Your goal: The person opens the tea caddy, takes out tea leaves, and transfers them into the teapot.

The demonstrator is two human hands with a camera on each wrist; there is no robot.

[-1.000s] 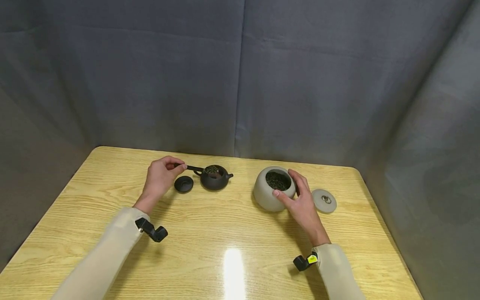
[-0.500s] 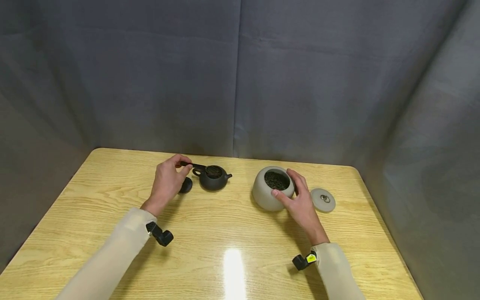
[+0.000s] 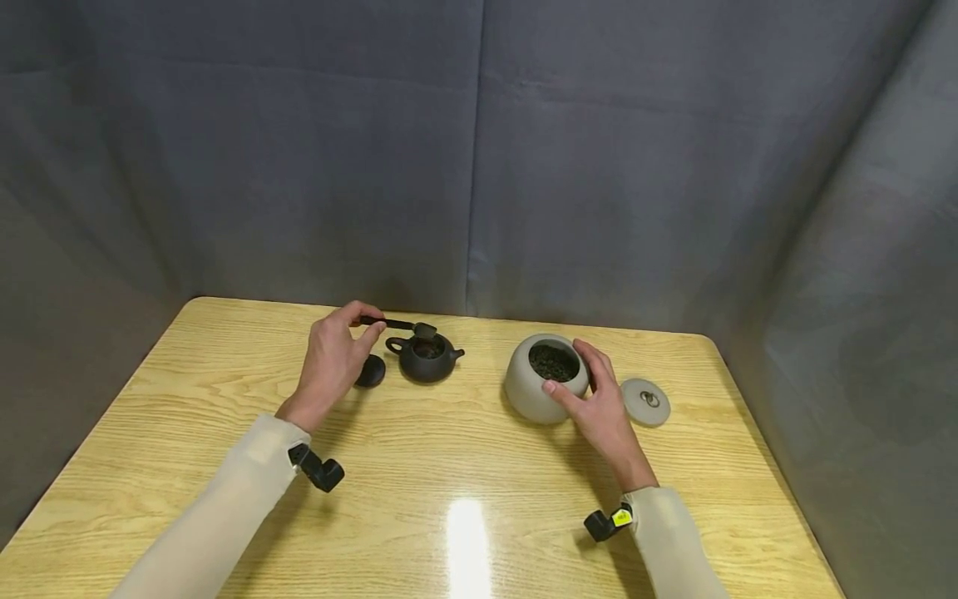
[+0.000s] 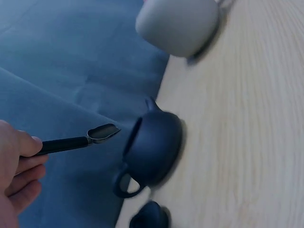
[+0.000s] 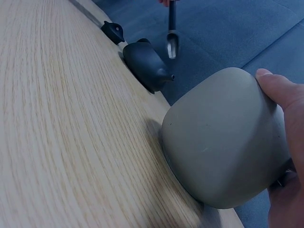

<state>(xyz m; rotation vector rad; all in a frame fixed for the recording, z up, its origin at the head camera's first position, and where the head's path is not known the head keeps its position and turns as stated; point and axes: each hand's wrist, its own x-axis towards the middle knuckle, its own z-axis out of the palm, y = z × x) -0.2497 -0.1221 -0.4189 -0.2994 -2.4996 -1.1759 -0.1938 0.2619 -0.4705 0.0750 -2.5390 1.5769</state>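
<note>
My left hand (image 3: 328, 353) pinches the black handle of a small tea scoop (image 3: 424, 330) between thumb and fingers. The scoop's head hangs over the open mouth of a black teapot (image 3: 425, 368); in the left wrist view its hollow looks bare. My right hand (image 3: 608, 416) grips a grey round tea jar (image 3: 530, 396), thumb on the near side of the rim and fingers round the far right. Dark tea leaves (image 3: 552, 361) show inside the jar, whose mouth leans toward me. The teapot stands upright, spout to the right.
A black teapot lid (image 3: 371, 373) lies left of the pot, partly behind my left hand. The grey jar lid (image 3: 645, 403) with a ring lies right of the jar. Grey curtains (image 3: 337, 166) hang behind the wooden table (image 3: 389, 499) and along its sides.
The scoop, earlier full of leaves, moved right over the teapot and tipped, then rose a little; its hollow now looks bare. The right hand and jar have stayed in place.
</note>
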